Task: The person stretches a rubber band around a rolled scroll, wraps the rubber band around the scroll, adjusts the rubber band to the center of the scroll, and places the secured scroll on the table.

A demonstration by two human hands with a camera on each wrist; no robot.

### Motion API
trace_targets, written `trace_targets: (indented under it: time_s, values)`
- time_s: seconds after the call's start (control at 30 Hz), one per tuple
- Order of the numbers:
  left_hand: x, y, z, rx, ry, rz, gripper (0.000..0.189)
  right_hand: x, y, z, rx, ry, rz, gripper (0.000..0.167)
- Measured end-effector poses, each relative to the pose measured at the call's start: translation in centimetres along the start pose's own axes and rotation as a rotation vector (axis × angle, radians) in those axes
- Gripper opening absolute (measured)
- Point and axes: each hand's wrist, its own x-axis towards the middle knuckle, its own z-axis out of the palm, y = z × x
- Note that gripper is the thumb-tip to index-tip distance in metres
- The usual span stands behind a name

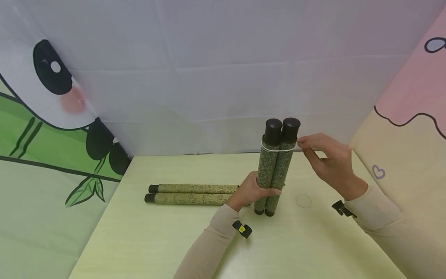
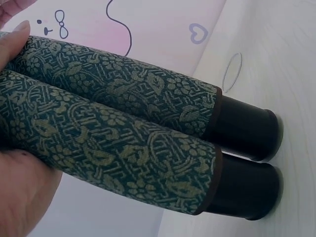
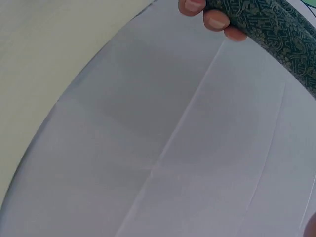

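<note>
Two scrolls (image 1: 267, 166) in dark green patterned cloth with black end knobs stand side by side, nearly upright, just above or on the table. My left hand (image 1: 251, 192) grips both low down, its thumb across their front. In the left wrist view the green scrolls (image 2: 113, 128) show their black lower knobs close up. A thin white rubber band (image 1: 275, 149) runs round both near the top. At the right of the scroll tops, my right hand (image 1: 327, 161) pinches the band's side between thumb and fingertips. Most of that hand is outside the right wrist view.
Two yellow patterned scrolls (image 1: 195, 199) with dark ends lie side by side on the pale table (image 1: 139, 240), partly behind the left hand. A second thin rubber band (image 1: 304, 200) lies right of the upright pair. A white cloth backdrop (image 1: 223, 77) rises behind the table.
</note>
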Motion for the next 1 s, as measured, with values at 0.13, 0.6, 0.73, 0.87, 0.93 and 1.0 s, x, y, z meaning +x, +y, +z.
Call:
trace_targets:
  time_s: [0.13,0.6,0.73,0.87,0.93,1.0]
  values:
    - [0.1,0.0,0.0,0.0,0.011,-0.005,0.036,-1.1,-0.4,-0.3,0.223,-0.126,0.276,0.032]
    - [-0.5,-0.9,-0.4,0.052,0.072,-0.096,0.031,-1.8,-1.4,1.5,0.266,-0.281,0.707,0.044]
    - [-0.6,-1.2,-0.5,0.055,0.072,-0.115,0.029,-1.4,-1.3,1.5,0.249,-0.28,0.714,0.045]
    - [-0.4,-1.3,-0.4,0.022,0.075,-0.104,0.028,-1.1,-0.9,1.6,0.264,-0.283,0.724,0.046]
    - [-0.3,-1.3,-0.2,0.01,0.073,-0.096,0.029,-0.9,-0.6,1.6,0.265,-0.29,0.732,0.046]
    - [-0.2,-1.1,-0.1,-0.001,0.071,-0.089,0.031,-0.8,-0.3,1.6,0.238,-0.308,0.743,0.047]
